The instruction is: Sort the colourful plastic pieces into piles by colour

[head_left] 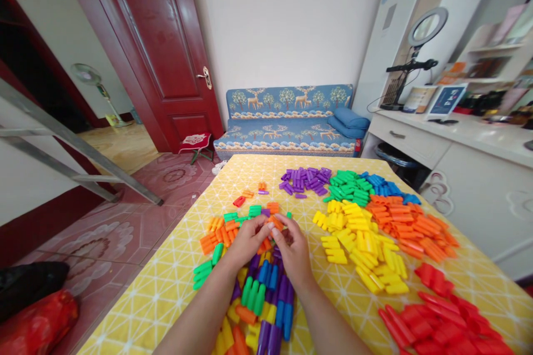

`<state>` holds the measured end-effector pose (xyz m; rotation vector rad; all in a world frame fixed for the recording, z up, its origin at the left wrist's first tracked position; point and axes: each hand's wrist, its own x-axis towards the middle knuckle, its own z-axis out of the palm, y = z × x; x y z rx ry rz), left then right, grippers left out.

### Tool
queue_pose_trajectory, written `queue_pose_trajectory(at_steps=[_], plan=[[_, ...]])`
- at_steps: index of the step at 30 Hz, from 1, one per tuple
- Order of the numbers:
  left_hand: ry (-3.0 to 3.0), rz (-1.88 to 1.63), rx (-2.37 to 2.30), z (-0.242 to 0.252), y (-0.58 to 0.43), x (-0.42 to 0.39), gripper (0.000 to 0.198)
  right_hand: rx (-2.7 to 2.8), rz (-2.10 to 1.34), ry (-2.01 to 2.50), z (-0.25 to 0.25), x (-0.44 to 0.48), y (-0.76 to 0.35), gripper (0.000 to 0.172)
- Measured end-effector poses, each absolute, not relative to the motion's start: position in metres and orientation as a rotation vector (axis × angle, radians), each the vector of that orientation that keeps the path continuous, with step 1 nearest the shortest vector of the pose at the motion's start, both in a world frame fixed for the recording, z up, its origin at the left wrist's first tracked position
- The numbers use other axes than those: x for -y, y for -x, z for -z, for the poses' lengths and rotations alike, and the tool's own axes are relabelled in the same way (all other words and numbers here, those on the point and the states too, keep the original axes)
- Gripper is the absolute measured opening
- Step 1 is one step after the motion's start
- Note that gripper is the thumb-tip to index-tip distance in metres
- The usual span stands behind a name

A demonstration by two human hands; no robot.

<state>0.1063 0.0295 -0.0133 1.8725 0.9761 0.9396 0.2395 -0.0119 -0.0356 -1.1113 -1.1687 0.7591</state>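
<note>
My left hand (251, 237) and my right hand (292, 244) meet over the middle of the table, fingers closed around an orange tube-shaped plastic piece (275, 223). The fingertips cover part of it. Below and between my forearms lies a mixed heap of similar pieces, among them a green piece (253, 295), blue ones (266, 274) and purple ones (283, 291). Left of my left hand are loose orange pieces (211, 241) and green pieces (202, 273). A few more lie just beyond my fingers.
Sorted by colour on the right of the yellow patterned tablecloth (158, 283) are purple (306, 180), green (350, 187), blue (381, 186), orange (410, 222), yellow (362, 244) and red (445, 321) piles. A blue sofa (287, 130) stands behind; a white cabinet (466, 172) is at right.
</note>
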Motion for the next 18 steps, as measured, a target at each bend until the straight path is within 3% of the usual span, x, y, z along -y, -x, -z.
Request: queue_pose_trajectory(at_steps=[3,10,18], plan=[[-1.858,-0.962,-0.985,0.013,-0.106,-0.029,0.03,1.174,-0.811,1.071,0.037,0.011,-0.238,0.032],[-1.727,-1.143,-1.002,0.016,-0.105,-0.036,0.021,0.854,-0.946,0.965,0.036,0.008,-0.239,0.043],[-1.592,-1.276,-0.964,0.024,-0.101,-0.044,0.018,0.857,-1.115,0.861,0.029,0.011,-0.237,0.036]])
